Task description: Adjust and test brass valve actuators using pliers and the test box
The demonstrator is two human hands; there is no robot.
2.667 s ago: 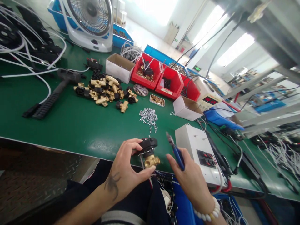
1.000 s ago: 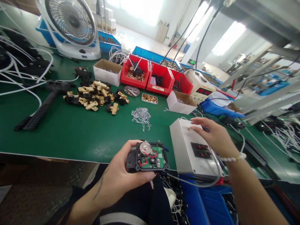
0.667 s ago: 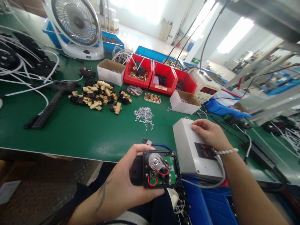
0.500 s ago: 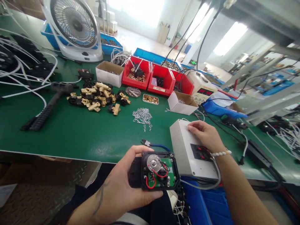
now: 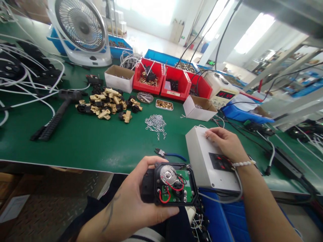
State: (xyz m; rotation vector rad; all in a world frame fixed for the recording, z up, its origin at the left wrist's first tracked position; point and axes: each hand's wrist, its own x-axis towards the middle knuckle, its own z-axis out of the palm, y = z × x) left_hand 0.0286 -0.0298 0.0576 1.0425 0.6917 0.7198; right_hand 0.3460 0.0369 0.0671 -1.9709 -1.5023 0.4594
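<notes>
My left hand (image 5: pixel 141 198) is wrapped round a black housing (image 5: pixel 148 185) whose open face shows a round silver motor (image 5: pixel 168 174), a green circuit board (image 5: pixel 185 183) and red and black wires. My right hand (image 5: pixel 225 141) rests on top of a light grey box (image 5: pixel 202 158), its thumb and fingertips pinched at a small part on the upper face. What the part is, I cannot make out. A black panel (image 5: pixel 219 161) with red parts lies under the right wrist. Blue-handled cutting pliers (image 5: pixel 171 155) lie on the table just beyond the housing.
Brass fittings (image 5: pixel 108 102) and a black hammer (image 5: pixel 58 114) lie to the left, spring clips (image 5: pixel 155 123) mid-table. Red bins (image 5: pixel 148 87), a white carton (image 5: pixel 199 112), a power supply (image 5: pixel 219 90) and a fan (image 5: pixel 80 27) stand behind. Cables run along the right; a blue crate (image 5: pixel 232 215) sits below.
The whole view has shifted slightly, so table items appear a little further right. Both hands keep their holds; the left still has the housing and the right stays on the grey box.
</notes>
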